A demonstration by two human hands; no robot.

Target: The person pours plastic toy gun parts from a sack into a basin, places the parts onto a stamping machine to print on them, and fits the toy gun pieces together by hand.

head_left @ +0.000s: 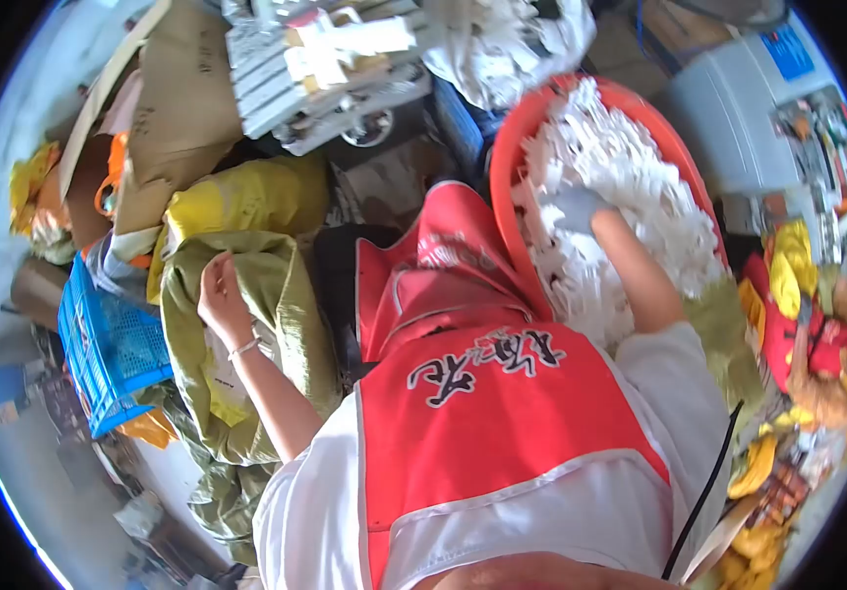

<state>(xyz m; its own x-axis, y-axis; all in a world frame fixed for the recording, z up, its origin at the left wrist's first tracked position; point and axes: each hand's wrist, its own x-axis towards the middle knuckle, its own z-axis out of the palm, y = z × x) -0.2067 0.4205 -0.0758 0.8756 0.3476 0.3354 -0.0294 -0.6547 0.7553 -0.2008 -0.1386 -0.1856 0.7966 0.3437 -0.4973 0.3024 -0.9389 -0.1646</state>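
Over an open olive-green sack (291, 295), my left hand (219, 290) is bare, with a bracelet at the wrist. Its fingers are curled together and nothing shows between them. My right hand (578, 208) wears a grey glove and reaches into a large red basin (505, 211). A heap of thin white pieces (630, 167) fills this basin. The gloved fingers are closed on some of the white pieces at the left part of the heap, and their tips are partly hidden.
A blue plastic crate (114, 344) stands left of the sack, with a yellow sack (246, 202) behind it. Cardboard (182, 93) leans at the upper left. White parts lie on a grey slatted stand (266, 79). A grey cabinet (738, 123) stands at the upper right.
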